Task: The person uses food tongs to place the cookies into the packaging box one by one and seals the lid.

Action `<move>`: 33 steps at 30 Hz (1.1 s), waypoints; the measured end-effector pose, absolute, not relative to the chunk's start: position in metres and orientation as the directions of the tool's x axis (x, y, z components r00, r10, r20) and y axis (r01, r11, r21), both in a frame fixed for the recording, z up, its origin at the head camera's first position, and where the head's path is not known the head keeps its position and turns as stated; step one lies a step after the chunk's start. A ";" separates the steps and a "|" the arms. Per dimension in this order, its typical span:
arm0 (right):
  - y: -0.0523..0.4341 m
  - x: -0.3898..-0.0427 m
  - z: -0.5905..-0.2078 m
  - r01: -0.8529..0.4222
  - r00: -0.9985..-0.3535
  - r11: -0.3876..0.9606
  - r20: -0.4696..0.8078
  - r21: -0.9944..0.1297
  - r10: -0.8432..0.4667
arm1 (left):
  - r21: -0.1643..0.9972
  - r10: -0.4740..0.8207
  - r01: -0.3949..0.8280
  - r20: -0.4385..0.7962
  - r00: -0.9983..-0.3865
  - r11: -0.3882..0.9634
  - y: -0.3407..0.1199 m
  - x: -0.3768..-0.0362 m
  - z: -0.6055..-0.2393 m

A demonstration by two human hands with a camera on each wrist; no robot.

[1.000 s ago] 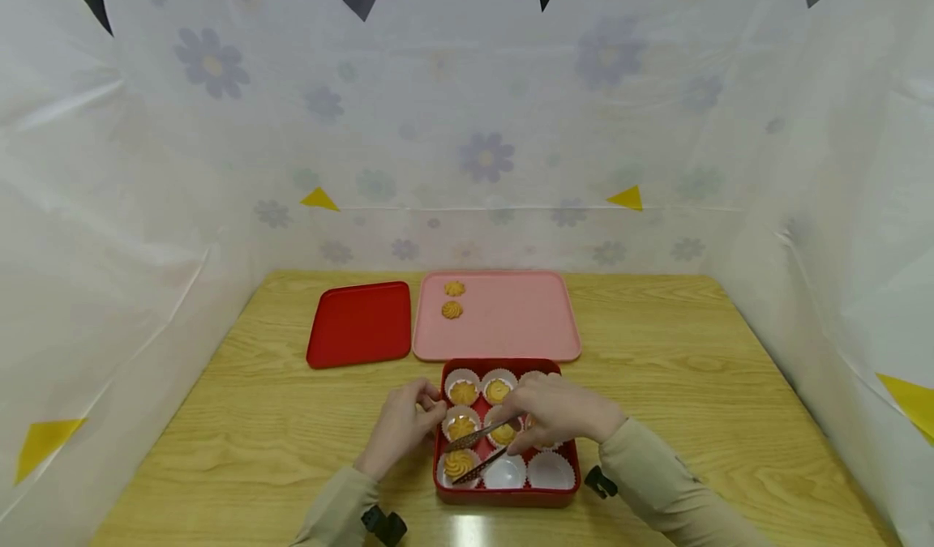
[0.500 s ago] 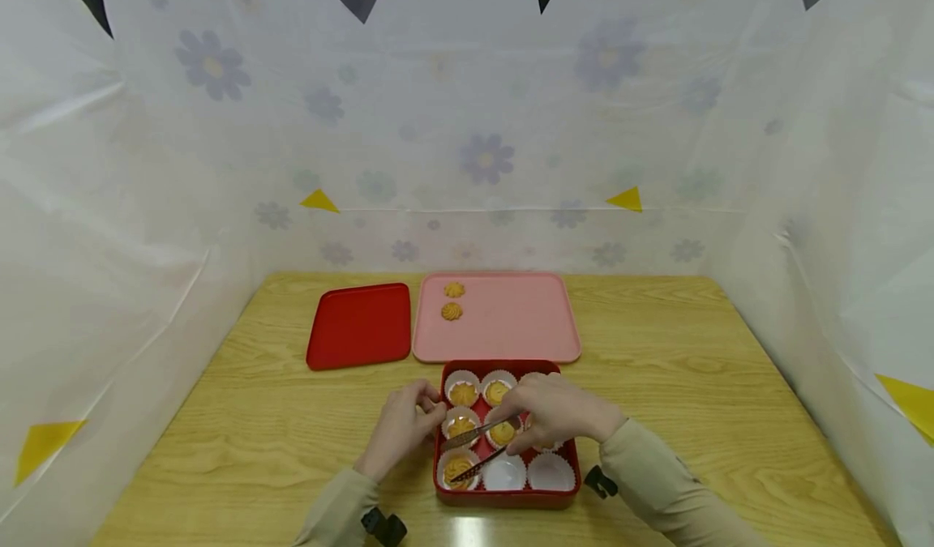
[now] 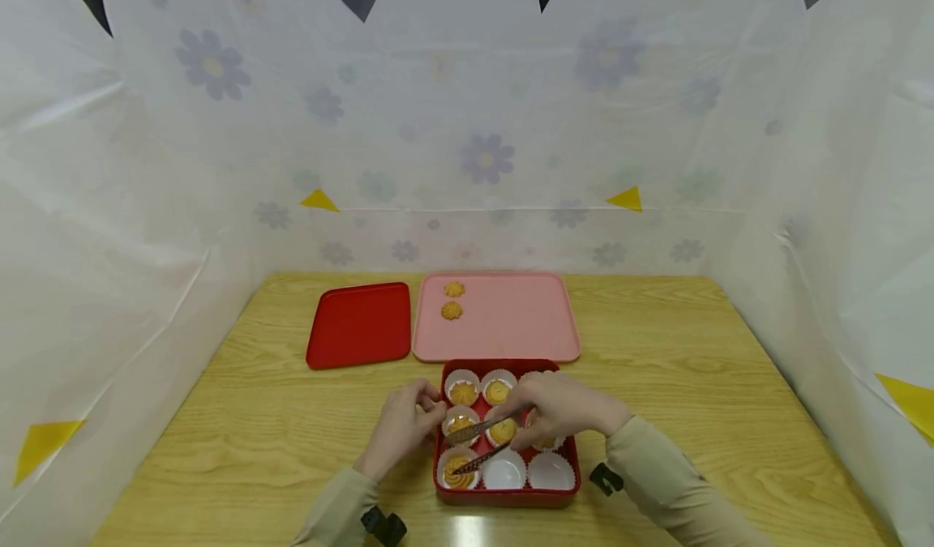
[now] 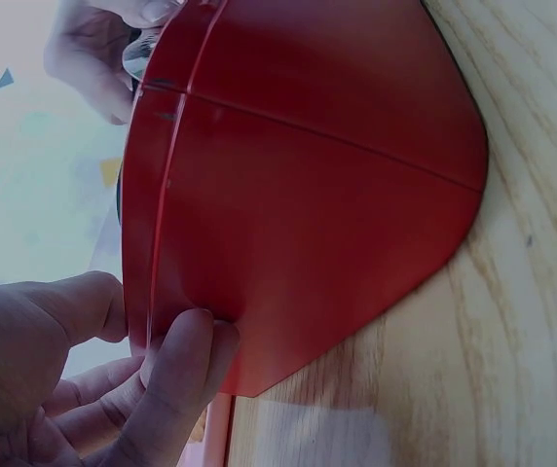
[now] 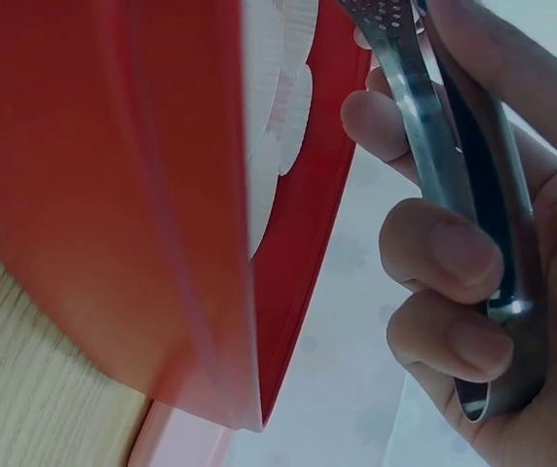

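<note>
While curled round metal tongs, right hand hovers over red box, tong tips parted just above piped cookie in near-left paper cup. Left hand pinches box's left wall, thumb and fingers on either side. Beside that cookie, two bare white cups; farther cups filled. Beyond box, pink tray with two cookies; left of it, red lid flat on wooden table.
</note>
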State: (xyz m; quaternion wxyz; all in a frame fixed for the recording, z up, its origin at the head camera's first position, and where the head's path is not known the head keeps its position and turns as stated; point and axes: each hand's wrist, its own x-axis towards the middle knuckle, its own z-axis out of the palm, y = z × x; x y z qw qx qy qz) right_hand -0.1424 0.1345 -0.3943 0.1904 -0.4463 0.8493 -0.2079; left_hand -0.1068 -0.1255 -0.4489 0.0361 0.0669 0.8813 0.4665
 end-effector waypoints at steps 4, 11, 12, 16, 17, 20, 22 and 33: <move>0.140 -0.146 -0.395 -0.643 -0.503 0.466 -0.124 -0.608 -0.855 | 0.821 0.150 0.090 0.006 -0.989 0.563 -0.125 -0.107 -0.448; 0.155 -0.156 -0.401 -0.564 -0.453 0.336 -0.057 -0.755 -0.890 | 0.820 0.156 0.092 0.003 -0.988 0.565 -0.126 -0.107 -0.448; 0.157 -0.158 -0.402 -0.554 -0.447 0.319 -0.048 -0.769 -0.893 | 0.821 0.157 0.091 0.002 -0.988 0.563 -0.126 -0.107 -0.448; 0.163 -0.162 -0.405 -0.529 -0.442 0.288 -0.030 -0.798 -0.896 | 0.832 0.157 0.076 -0.014 -0.987 0.550 -0.126 -0.107 -0.447; 0.165 -0.163 -0.405 -0.505 -0.458 0.301 -0.045 -0.809 -0.888 | 0.834 0.157 0.073 -0.017 -0.987 0.546 -0.126 -0.107 -0.446; 0.169 -0.165 -0.404 -0.440 -0.517 0.366 -0.102 -0.820 -0.850 | 0.840 0.157 0.067 -0.022 -0.987 0.538 -0.125 -0.107 -0.446; 0.171 -0.166 -0.402 -0.408 -0.563 0.411 -0.130 -0.815 -0.816 | 0.841 0.155 0.065 -0.023 -0.988 0.536 -0.125 -0.106 -0.446; 0.166 -0.185 -0.394 -0.384 -0.646 0.447 -0.110 -0.808 -0.755 | 0.814 0.145 0.078 -0.008 -0.989 0.576 -0.125 -0.107 -0.448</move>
